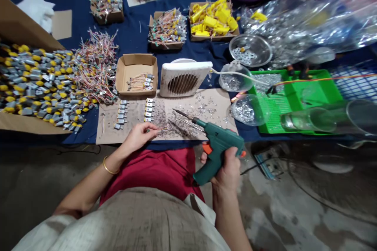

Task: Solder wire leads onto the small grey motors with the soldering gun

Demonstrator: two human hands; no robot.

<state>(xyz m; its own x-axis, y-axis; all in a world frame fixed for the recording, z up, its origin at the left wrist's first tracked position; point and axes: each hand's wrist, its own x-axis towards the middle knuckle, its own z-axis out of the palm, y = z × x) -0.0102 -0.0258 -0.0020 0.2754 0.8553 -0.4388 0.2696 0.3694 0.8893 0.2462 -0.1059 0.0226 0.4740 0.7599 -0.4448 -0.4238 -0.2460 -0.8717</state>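
Note:
My right hand [228,168] is wrapped round the grip of a green soldering gun [222,145] with an orange trigger. Its metal tip points left over a brown cardboard sheet [135,135]. Fingers of my left hand [141,135] pinch a few thin wires [163,130] just above the sheet's front part. Behind that hand, small motors with yellow ends stand in a row [149,110], and another row of motors [121,115] lies to its left. Dark crumbs and small shiny metal bits are scattered on the cardboard, under and around the gun's tip.
A white vent fan [186,79] stands behind the cardboard, beside an open box [137,60] holding a few wired motors. At left, a large carton [32,127] overflows with motors next to a wire heap [97,62]. A green tray [294,104] and bowls of metal bits [250,49] occupy the right.

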